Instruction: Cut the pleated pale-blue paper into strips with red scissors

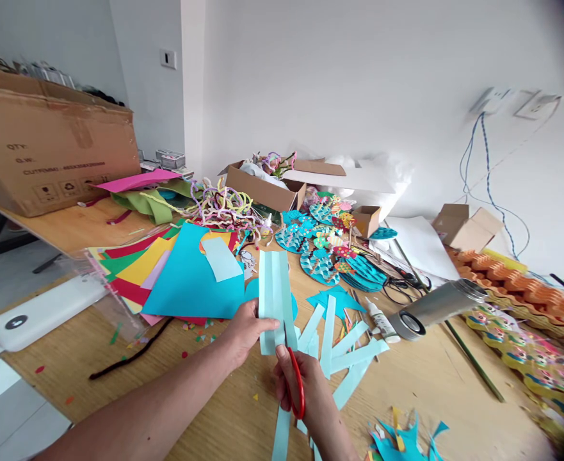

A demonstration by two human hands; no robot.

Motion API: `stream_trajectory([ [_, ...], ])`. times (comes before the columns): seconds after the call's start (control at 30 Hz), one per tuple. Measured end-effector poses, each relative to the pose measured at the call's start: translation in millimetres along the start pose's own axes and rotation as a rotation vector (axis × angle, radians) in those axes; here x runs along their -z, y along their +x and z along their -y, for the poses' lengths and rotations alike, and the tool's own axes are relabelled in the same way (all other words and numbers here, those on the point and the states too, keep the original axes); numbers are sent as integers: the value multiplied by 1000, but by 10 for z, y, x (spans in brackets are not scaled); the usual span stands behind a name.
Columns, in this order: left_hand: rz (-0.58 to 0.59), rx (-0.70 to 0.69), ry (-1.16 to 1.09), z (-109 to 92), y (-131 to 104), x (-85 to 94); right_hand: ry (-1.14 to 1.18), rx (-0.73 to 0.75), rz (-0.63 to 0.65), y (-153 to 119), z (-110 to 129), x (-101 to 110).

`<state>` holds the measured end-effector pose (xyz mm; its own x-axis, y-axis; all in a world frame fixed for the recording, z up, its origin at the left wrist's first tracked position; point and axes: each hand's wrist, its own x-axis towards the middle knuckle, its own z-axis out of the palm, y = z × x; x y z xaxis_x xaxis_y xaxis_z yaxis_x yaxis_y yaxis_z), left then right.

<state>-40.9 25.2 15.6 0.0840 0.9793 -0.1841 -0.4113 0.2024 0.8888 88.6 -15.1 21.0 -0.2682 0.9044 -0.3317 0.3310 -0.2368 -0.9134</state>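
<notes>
A folded pale blue paper sheet (271,288) is held upright by my left hand (248,330), its thumb across the front. My right hand (305,384) grips red-handled scissors (299,390), whose blades lie in a slit near the sheet's right side. Cut pale blue strips (328,333) lie scattered on the wooden table (200,397) to the right of and below the sheet. To the left, a pale blue piece (221,259) rests on a large bright blue sheet (190,282), over a stack of coloured papers.
A large carton (51,147) stands at the back left. Pipe cleaners (219,202) and blue paper crafts (317,262) fill the back middle. On the right are a glue bottle (382,323), a metal flask (445,307) and egg trays (507,282). Blue scraps (406,442) lie in front.
</notes>
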Motion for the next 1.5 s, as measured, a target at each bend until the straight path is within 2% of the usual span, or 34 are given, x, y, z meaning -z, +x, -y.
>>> stream_trajectory([
  [0.5,-15,17,2,16,5,-6,57,-92,-18,4,-2,-9],
  [0.8,-16,41,-5,20,-13,-15,39,-77,-6,7,-21,5],
  [1.1,-42,5,41,15,-28,-42,30,-66,9,29,-48,32],
  [1.5,-21,33,16,14,-46,-57,18,-59,15,20,-38,47],
])
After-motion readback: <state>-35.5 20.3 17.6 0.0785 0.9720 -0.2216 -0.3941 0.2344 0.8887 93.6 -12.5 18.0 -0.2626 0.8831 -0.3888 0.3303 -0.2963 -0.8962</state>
